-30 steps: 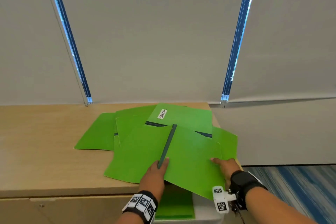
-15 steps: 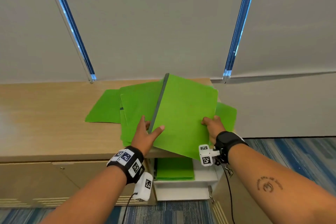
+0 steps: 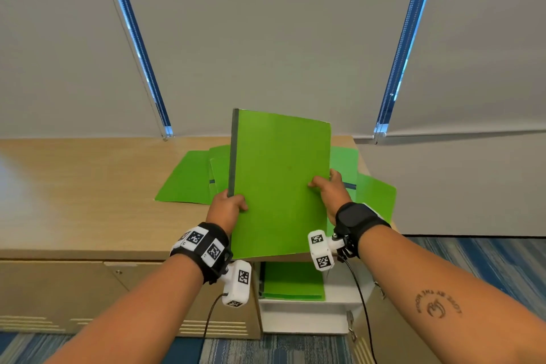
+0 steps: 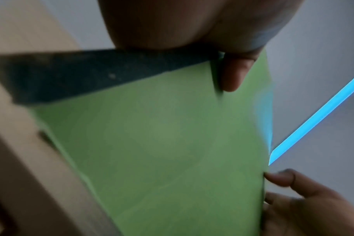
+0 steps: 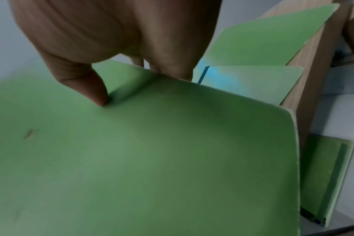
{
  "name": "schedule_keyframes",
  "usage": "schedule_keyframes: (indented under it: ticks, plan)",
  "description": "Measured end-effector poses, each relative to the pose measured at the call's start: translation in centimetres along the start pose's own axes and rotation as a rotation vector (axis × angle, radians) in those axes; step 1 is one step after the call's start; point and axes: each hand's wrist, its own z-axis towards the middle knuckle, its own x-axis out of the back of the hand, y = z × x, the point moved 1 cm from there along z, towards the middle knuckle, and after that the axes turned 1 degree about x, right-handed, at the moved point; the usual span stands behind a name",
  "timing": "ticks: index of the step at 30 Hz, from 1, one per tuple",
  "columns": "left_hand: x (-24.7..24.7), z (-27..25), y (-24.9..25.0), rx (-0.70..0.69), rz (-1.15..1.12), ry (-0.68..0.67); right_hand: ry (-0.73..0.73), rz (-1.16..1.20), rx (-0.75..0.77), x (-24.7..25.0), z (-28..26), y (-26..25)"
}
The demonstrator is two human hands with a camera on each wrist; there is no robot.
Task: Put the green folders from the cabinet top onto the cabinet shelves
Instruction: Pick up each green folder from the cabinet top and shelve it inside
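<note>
Both hands hold one green folder (image 3: 280, 183) with a dark spine, lifted and tilted up above the cabinet's front edge. My left hand (image 3: 229, 205) grips the spine side, thumb over the cover (image 4: 162, 143). My right hand (image 3: 328, 189) pinches the opposite edge, thumb on the front (image 5: 131, 151), fingers behind. Several more green folders (image 3: 189, 180) lie spread on the wooden cabinet top (image 3: 88, 186). Below, a stack of green folders (image 3: 292, 282) lies on a white shelf (image 3: 304, 315) of the open compartment.
The cabinet's closed doors (image 3: 59, 295) run to the left of the open compartment. An open door (image 3: 375, 334) with hinges stands at the right. Grey blinds (image 3: 266, 32) hang behind the cabinet. Striped blue carpet (image 3: 487, 263) covers the floor.
The folder has risen from lying flat on the pile to standing tilted up in both hands. My view has dropped, showing the open shelf below.
</note>
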Motion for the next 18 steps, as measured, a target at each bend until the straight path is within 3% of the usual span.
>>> schedule_keyframes:
  ticks: [4, 8, 13, 18]
  plan:
    - [0.5, 0.9, -3.3, -0.011, -0.067, 0.07, -0.077, -0.046, -0.017, 0.8, -1.1, 1.0]
    - [0.4, -0.9, -5.7, -0.012, 0.024, 0.103, -0.13, -0.106, -0.036, 1.0, -2.7, 3.5]
    - [-0.8, -2.2, -9.0, 0.048, 0.077, 0.076, -0.036, -0.094, -0.093, 2.1, -4.7, 6.3]
    - [-1.6, -4.8, -13.3, 0.11, 0.039, -0.008, -0.062, -0.222, -0.182, 4.1, -5.5, 13.4]
